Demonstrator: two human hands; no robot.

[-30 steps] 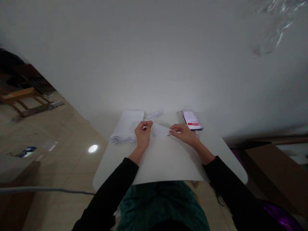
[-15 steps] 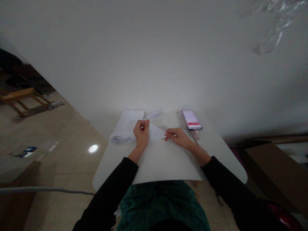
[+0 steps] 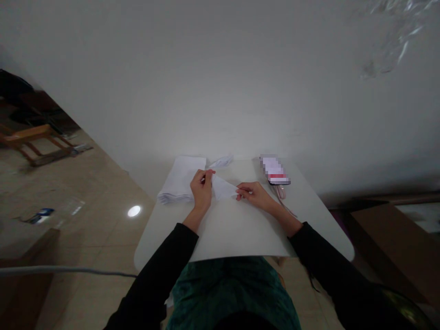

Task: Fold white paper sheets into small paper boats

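Between my two hands is a small white piece (image 3: 223,188), folded to a point on its right side; it looks like paper or thin cloth. My left hand (image 3: 202,187) pinches its left edge. At the pointed right end, the fingertips of my right hand (image 3: 252,193) are closed on it. A thick stack of white folded sheets (image 3: 184,176) lies just left of and behind my left hand. Behind the held piece, a narrow folded white piece (image 3: 222,161) rests by the wall.
On the white table (image 3: 240,233), a phone (image 3: 275,169) with a blurred screen lies at the back right, a pink strap (image 3: 282,192) beside it. The wall (image 3: 220,91) rises directly behind the table. A cardboard box (image 3: 388,238) stands at the right, a wooden stool (image 3: 34,137) far left.
My left fingers have shifted very slightly on the edge of the folded white piece. Both hands keep their hold, and the view has moved a little.
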